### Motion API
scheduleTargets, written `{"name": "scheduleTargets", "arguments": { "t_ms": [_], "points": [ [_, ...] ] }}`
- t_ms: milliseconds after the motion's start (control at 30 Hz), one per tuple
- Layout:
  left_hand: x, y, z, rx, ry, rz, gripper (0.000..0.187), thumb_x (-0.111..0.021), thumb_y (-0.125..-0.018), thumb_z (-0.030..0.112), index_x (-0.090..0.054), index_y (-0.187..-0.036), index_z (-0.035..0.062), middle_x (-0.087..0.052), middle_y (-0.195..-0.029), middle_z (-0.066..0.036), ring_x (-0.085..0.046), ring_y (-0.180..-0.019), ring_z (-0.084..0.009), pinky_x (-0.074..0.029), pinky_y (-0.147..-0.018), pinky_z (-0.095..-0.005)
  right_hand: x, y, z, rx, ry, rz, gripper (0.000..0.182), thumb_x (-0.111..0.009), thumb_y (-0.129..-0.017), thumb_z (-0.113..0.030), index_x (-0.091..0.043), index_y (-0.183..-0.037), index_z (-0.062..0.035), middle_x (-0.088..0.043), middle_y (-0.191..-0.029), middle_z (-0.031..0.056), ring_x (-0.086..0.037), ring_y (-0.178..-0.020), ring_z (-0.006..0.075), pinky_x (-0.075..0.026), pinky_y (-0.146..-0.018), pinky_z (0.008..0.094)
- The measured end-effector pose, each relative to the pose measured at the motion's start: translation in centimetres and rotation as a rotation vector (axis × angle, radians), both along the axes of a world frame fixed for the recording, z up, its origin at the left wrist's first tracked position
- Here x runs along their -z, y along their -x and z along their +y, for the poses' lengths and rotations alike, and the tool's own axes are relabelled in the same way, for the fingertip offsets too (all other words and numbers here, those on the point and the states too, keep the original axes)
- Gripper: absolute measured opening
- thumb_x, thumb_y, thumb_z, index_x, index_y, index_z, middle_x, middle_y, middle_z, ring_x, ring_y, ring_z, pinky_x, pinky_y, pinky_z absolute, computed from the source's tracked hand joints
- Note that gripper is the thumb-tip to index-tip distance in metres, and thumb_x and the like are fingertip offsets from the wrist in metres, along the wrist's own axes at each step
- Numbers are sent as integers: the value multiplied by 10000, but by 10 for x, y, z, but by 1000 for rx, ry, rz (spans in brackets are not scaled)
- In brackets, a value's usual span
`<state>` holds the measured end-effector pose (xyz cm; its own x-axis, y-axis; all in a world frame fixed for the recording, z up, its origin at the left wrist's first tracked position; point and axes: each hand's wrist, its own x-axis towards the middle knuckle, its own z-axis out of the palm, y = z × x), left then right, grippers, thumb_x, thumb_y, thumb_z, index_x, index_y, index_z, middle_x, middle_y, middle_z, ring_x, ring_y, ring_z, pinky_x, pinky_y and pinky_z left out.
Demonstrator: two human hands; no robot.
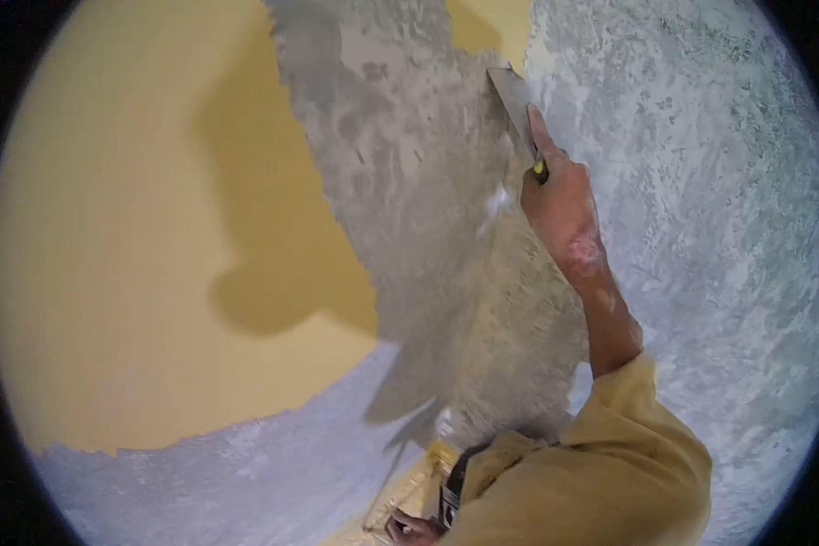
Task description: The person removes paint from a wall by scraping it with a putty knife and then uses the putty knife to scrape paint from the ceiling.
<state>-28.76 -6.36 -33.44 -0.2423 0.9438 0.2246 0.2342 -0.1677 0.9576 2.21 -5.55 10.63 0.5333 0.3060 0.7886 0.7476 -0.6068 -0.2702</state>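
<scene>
My right hand (pixel 562 205) is closed around the handle of a putty knife (pixel 513 102), with the index finger stretched along the blade. The blade's edge lies against the wall, at the top of a patch of grey plaster (pixel 409 182). Low in the view, my left hand (pixel 413 529) has its fingers curled beside a yellowish object (pixel 419 482) that is partly hidden by my right sleeve (pixel 601 464). What the left hand grips cannot be made out.
Bare yellow wall (pixel 127 237) spreads on the left, with dark shadows across it. Paler grey-white plaster (pixel 701 227) covers the right side, and a plaster band (pixel 209 478) runs along the lower left. A small yellow gap (pixel 491 25) shows at the top.
</scene>
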Motion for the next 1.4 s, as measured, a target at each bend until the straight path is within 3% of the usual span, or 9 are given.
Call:
{"name": "scheduleTargets", "arguments": {
  "t_ms": [167, 233, 267, 433, 533, 800, 1167, 1233, 1400],
  "points": [
    [5, -4, 0, -22, 14, -2, 330, -553, -895, 288, -572, -684, 35, -509, -592, -93, -436, -544, -187, -371, -542, -342, -38, 30, 10, -20, -23, 429, 638, -498, -788, 20, -313, -1388, -94, -589, -990, 255, -598, -896, 376, -496, -721, 423],
    [2, -6, -1, -21, 18, -5, 329, -554, -895, 288, -573, -685, 35, -511, -593, -93, -438, -545, -187, -372, -543, -342, -28, 27, 20, -6, -60, 310, 625, -486, -794, 26, -321, -1383, -99, -582, -997, 266, -601, -887, 369, -508, -697, 422],
    [2, -12, 5, -32, 8, -13, 329, -554, -895, 288, -574, -686, 35, -511, -594, -93, -439, -546, -187, -373, -543, -342, -5, 27, 22, -29, -33, -151, 619, -484, -787, 37, -337, -1373, -96, -577, -1008, 270, -602, -896, 364, -513, -723, 412],
    [2, 4, -6, -11, 31, 20, 328, -555, -894, 289, -578, -690, 34, -515, -597, -94, -444, -549, -188, -375, -545, -341, -7, 7, 3, -11, -10, 99, 643, -483, -756, 57, -347, -1366, -93, -595, -953, 266, -594, -894, 392, -476, -794, 420],
    [1, -3, 3, -8, 12, 3, 327, -556, -894, 290, -580, -692, 33, -518, -599, -94, -447, -551, -188, -377, -546, -341, 2, -11, 4, -77, -57, -303, 639, -471, -759, 46, -371, -1368, -120, -560, -732, 271, -565, -567, 219, -454, -571, 300],
    [-6, 18, -6, -61, 44, 43, 325, -558, -893, 292, -585, -699, 31, -524, -603, -95, -455, -556, -190, -381, -548, -340, -25, 17, 6, -53, -8, 228, 603, -499, -780, 23, -355, -1359, -60, -603, -904, 263, -607, -818, 367, -477, -765, 419],
    [-16, -1, -19, -104, 55, 10, 324, -561, -891, 294, -593, -708, 29, -532, -610, -97, -465, -562, -191, -387, -552, -339, -12, -19, 15, -29, -96, -268, 650, -446, -742, 69, -394, -1355, -142, -577, -853, 300, -595, -695, 386, -456, -620, 365],
    [-77, 6, -25, -65, 399, 203, 303, -573, -872, 340, -631, -771, 60, -543, -603, -104, -483, -538, -211, -407, -552, -345, -20, -1, 11, -47, -90, 18, 638, -454, -729, 64, -413, -1339, -119, -584, -837, 291, -595, -679, 391, -464, -620, 370],
    [-41, 6, -26, -56, 354, 171, 380, -507, -874, 468, -605, -952, 109, -494, -481, -69, -420, -412, -210, -366, -461, -379, -4, -14, 13, -9, -46, -243, 650, -470, -723, 61, -390, -1349, -93, -595, -841, 287, -612, -759, 396, -480, -653, 362]
  ]
}}
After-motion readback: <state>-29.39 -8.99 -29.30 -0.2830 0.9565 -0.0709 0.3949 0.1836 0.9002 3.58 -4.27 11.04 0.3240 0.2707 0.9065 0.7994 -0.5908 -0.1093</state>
